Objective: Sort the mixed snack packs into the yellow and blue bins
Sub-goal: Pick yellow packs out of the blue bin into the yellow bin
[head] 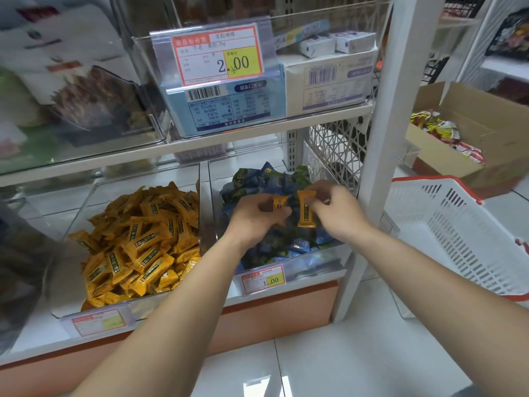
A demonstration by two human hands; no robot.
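Note:
Two clear bins sit side by side on the low shelf. The left bin (74, 213) is heaped with yellow snack packs (143, 247). The right bin (213, 196) holds blue snack packs (266, 179). Both my hands are over the right bin. My left hand (254, 214) grips a small yellow pack (280, 202). My right hand (335, 209) pinches another yellow pack (306, 209) by its top edge, so it hangs upright just above the blue packs.
A white plastic basket (458, 233) stands on the floor at the right, beside the white shelf post (380, 138). A cardboard box (472, 133) of snacks lies behind it. The upper shelf (200, 144) carries boxed goods and a price tag (217, 55).

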